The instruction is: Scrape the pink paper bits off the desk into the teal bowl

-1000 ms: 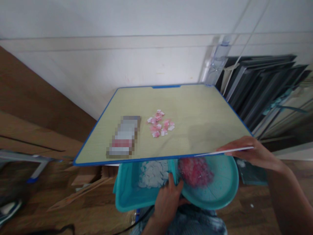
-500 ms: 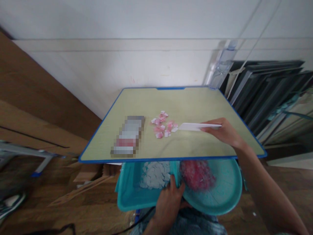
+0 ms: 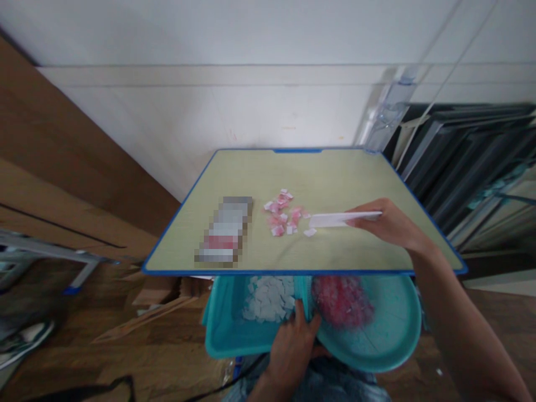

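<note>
My right hand (image 3: 387, 223) is closed around a flat white blade-like strip (image 3: 329, 220), held low over the right part of a pale yellow-green board (image 3: 335, 173) with a blue edge. The strip's tip is beside a loose cluster of small pink and white pieces (image 3: 280, 211). One white piece (image 3: 310, 232) lies apart, just below the tip. Below the board, my left hand (image 3: 294, 340) is closed on the adjoining rims of a teal rectangular basin (image 3: 234, 349) and a teal round basin (image 3: 412, 335). Their far parts are hidden under the board.
A pixelated phone-like slab (image 3: 226, 229) lies on the board's left. White pieces (image 3: 270, 298) fill part of the rectangular basin; a pink-red heap (image 3: 343, 301) is in the round one. A clear bottle (image 3: 389, 114) stands at the back right, near dark stacked panels (image 3: 464, 151).
The view has shifted slightly. One white piece has come away from the cluster's right side, toward me, below the strip's tip. My left hand keeps its place on the rims.
</note>
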`<state>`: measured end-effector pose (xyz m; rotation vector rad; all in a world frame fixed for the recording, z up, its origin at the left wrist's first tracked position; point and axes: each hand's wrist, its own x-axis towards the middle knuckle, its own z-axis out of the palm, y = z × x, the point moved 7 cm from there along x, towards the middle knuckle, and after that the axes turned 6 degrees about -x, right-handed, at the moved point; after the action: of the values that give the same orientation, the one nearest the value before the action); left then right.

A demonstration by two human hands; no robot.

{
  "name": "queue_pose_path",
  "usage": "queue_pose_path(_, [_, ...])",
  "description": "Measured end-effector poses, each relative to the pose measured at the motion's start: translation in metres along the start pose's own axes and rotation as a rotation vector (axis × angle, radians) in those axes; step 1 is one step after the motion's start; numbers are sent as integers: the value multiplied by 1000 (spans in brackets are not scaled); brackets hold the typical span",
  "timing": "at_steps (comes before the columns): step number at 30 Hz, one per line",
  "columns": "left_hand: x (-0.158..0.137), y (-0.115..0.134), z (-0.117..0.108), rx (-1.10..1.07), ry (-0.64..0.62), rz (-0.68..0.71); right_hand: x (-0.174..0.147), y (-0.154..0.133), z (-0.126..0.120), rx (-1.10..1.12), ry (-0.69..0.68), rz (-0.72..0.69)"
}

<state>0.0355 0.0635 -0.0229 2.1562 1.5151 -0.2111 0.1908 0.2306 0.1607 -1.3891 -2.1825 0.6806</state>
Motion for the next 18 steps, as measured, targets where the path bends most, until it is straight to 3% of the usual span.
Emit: queue_pose_path(18, [0,1,-1,20,50,22,-29,30,-16,-101,4,113])
